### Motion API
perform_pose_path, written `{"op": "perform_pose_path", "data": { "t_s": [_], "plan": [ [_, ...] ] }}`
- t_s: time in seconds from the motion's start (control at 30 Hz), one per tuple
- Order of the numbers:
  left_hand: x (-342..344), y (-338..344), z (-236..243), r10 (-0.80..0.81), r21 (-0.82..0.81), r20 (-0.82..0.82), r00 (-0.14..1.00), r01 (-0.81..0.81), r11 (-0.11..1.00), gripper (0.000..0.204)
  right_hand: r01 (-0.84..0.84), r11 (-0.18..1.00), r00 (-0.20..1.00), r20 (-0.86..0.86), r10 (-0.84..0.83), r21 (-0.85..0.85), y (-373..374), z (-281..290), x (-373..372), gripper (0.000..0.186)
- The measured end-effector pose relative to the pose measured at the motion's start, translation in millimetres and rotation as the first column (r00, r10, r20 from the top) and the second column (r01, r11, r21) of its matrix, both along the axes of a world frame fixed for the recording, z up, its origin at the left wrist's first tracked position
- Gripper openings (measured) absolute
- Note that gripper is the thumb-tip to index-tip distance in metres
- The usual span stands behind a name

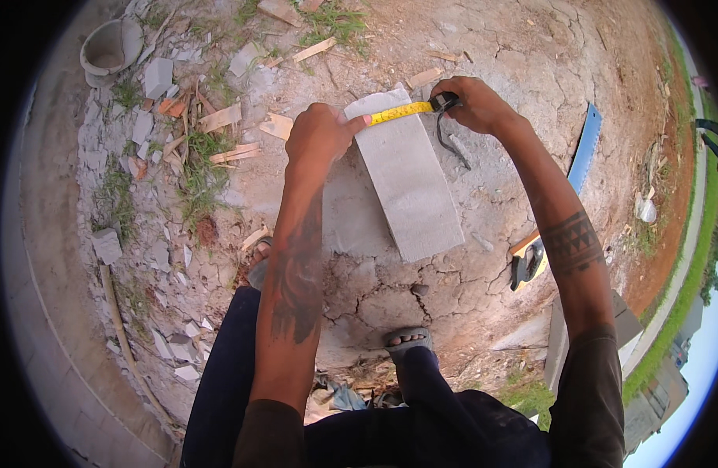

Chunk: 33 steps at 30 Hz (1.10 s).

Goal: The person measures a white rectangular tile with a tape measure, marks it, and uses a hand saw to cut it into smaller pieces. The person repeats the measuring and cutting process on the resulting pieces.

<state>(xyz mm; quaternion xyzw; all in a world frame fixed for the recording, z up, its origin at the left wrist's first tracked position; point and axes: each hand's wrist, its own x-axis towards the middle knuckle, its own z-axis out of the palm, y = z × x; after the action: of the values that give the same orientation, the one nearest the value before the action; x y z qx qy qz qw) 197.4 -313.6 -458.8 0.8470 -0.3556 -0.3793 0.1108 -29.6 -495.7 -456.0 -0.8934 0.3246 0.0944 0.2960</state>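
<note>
A light grey concrete block (413,175) lies lengthwise on the cracked ground in front of me. Across its far end stretches the yellow blade of a tape measure (402,113). My left hand (318,134) is closed on the blade's free end, its thumb pressed down by the block's left edge. Just beyond the right edge, my right hand (472,105) grips the black tape case (444,101). A dark strap (452,148) dangles from the case onto the ground.
A handsaw with a blue blade (585,148) and a yellow-black handle (530,265) lies under my right forearm. Another block (558,343) sits near my right elbow. Broken pieces, wood scraps (222,117) and grass litter the left, with a bucket (109,51) farther off.
</note>
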Motion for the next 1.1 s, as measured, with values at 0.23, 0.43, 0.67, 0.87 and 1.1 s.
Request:
{"op": "perform_pose_path", "data": {
  "t_s": [0.23, 0.43, 0.67, 0.87, 1.1],
  "plan": [
    [-25, -27, 28, -0.193, 0.149, 0.158, 0.968, 0.17, 0.974, 0.066, 0.047, 0.999, 0.999, -0.013, -0.047, -0.022, 6, -10, -8, 0.035],
    [1, -16, 23, -0.23, 0.211, 0.143, 0.963, 0.197, 0.957, 0.065, 0.055, 0.998, 0.997, 0.058, -0.057, 0.044, 14, 0, -12, 0.036],
    [-3, -18, 28, -0.055, 0.23, -0.178, 0.982, 0.096, 0.968, 0.046, 0.031, 0.997, 0.997, 0.072, -0.026, -0.072, 17, -8, -8, 0.033],
    [-12, -32, 36, -0.235, 0.321, 0.018, 0.972, 0.216, 0.922, 0.042, 0.061, 0.989, 0.995, 0.09, -0.049, -0.138, 23, -32, 4, 0.035],
    [-35, -45, 44, -0.169, 0.252, 0.077, 0.983, 0.145, 0.957, 0.069, 0.247, 0.963, 0.95, 0.224, -0.218, -0.106, 30, -26, -10, 0.025]
  ]
}}
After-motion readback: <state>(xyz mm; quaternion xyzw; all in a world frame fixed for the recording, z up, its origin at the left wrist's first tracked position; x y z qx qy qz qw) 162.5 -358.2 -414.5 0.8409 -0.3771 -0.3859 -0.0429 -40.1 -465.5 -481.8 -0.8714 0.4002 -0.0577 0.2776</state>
